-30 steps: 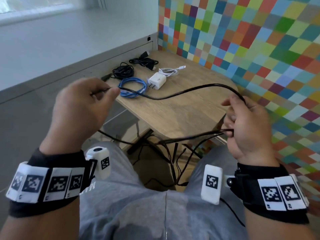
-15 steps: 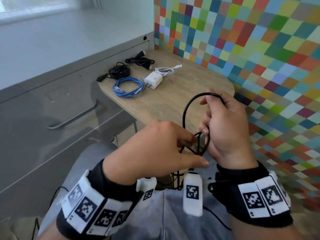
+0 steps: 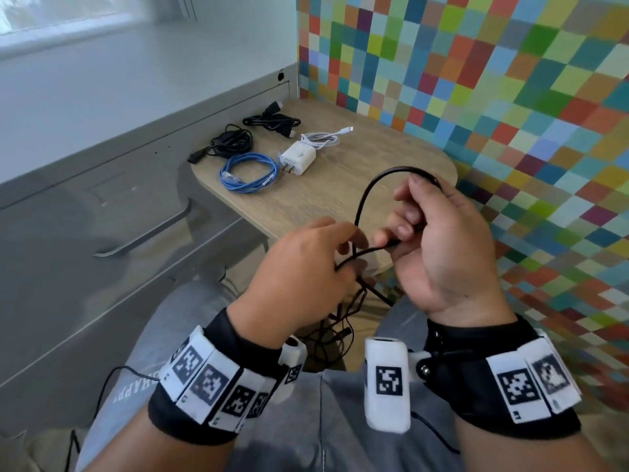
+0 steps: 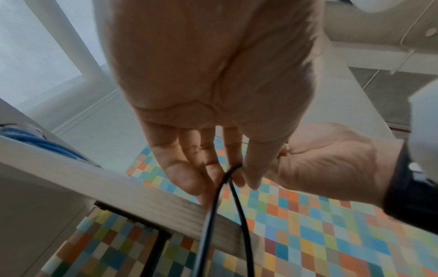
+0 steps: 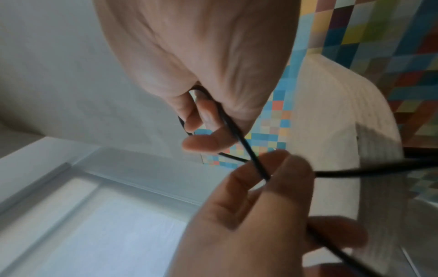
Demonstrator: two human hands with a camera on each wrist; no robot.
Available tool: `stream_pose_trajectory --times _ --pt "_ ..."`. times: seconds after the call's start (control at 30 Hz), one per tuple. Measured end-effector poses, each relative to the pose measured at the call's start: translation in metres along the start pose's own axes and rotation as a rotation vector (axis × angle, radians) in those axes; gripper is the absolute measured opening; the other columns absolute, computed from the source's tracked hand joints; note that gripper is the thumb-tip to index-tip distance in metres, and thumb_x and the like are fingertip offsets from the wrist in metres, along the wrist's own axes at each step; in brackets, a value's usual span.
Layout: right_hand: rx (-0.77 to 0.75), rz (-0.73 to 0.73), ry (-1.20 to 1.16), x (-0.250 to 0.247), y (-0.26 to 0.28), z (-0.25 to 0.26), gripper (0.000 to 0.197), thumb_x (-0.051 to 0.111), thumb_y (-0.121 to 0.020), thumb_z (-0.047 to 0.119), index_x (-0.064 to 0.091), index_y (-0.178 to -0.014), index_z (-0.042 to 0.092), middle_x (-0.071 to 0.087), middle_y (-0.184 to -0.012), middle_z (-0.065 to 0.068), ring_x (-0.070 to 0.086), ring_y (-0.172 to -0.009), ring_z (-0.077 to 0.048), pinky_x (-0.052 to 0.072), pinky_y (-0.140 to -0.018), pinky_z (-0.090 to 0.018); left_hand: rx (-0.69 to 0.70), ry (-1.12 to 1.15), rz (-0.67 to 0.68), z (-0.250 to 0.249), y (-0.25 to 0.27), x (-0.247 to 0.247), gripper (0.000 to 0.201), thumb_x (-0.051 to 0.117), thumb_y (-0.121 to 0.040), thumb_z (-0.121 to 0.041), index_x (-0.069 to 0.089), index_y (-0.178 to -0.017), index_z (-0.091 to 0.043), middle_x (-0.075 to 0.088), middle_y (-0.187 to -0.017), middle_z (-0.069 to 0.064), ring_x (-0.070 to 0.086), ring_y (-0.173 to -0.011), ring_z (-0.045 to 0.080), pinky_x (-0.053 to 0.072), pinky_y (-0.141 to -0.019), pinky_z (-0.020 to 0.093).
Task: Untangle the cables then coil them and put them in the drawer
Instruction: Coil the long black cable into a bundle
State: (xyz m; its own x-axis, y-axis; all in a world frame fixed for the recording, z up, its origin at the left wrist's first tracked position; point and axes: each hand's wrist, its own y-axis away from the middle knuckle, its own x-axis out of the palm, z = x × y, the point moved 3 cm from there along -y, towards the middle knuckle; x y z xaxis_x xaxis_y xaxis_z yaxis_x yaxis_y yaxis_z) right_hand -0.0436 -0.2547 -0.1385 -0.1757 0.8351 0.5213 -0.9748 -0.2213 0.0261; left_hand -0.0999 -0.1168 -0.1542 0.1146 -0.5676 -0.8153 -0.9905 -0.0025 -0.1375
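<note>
1. The right hand [image 3: 439, 247] is curled around a black cable [image 3: 372, 183], holding one loop of it above the near edge of the small wooden table [image 3: 326, 199]; the loop arches up from the fingers and back over the top of the hand.
2. The left hand [image 3: 306, 267] pinches the same black cable between thumb and fingertips just beside the right hand, where two strands cross.
3. In the left wrist view two strands of the cable run down from the left hand's fingertips [image 4: 237, 180] past the table's edge.
4. In the right wrist view the cable passes through the right hand's curled fingers [image 5: 201, 112] and out to the left hand's pinch.
5. Below the hands, the rest of the black cable hangs in a loose tangle between the person's knees.
6. Toward the far left corner of the table lie a coiled blue cable [image 3: 248, 173], a white charger [image 3: 297, 158] just beside it, a coiled white cable [image 3: 323, 137], and two bundled black cables [image 3: 231, 141] [image 3: 272, 121] near the far edge.
7. A grey drawer front [image 3: 102, 233] with a bar handle [image 3: 146, 235] stands closed to the left of the table.
</note>
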Motion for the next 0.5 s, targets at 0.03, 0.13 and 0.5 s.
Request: stream_pose_trajectory --times 0.03,0.13,0.5 --pt "-0.008 0.011 -0.042 -0.002 0.0 0.002 0.03 0.047 -0.108 0.016 0.058 -0.08 0.009 0.038 -0.063 0.001 0.039 -0.056 -0.012 0.051 -0.053 -0.031 -0.003 0.006 -0.005 0.003 -0.001 -0.001 0.007 0.068 -0.094 -0.037 0.067 -0.101 -0.037 0.061 -0.095 -0.017 0.062 -0.08 0.006 0.056 -0.075 0.037" --pt "-0.079 0.068 -0.12 -0.011 -0.004 0.009 0.019 0.05 -0.103 0.012 0.063 -0.09 0.01 0.053 -0.072 -0.002 0.054 -0.068 -0.015 0.061 -0.076 -0.044 -0.087 0.274 -0.068 0.015 -0.005 -0.011 0.012 0.06 -0.101 -0.029 0.068 -0.094 -0.033 0.07 -0.077 -0.013 0.067 -0.068 0.008 0.057 -0.07 0.033" --pt "-0.076 0.415 0.401 0.008 0.008 -0.023 0.028 0.067 -0.093 0.011 0.07 -0.12 0.019 0.075 -0.09 -0.003 0.07 -0.077 -0.021 0.058 -0.085 -0.039 0.122 0.494 -0.257 0.007 0.007 -0.071 0.011 0.071 -0.097 -0.02 0.079 -0.096 -0.027 0.076 -0.083 -0.002 0.069 -0.077 0.019 0.054 -0.071 0.031"
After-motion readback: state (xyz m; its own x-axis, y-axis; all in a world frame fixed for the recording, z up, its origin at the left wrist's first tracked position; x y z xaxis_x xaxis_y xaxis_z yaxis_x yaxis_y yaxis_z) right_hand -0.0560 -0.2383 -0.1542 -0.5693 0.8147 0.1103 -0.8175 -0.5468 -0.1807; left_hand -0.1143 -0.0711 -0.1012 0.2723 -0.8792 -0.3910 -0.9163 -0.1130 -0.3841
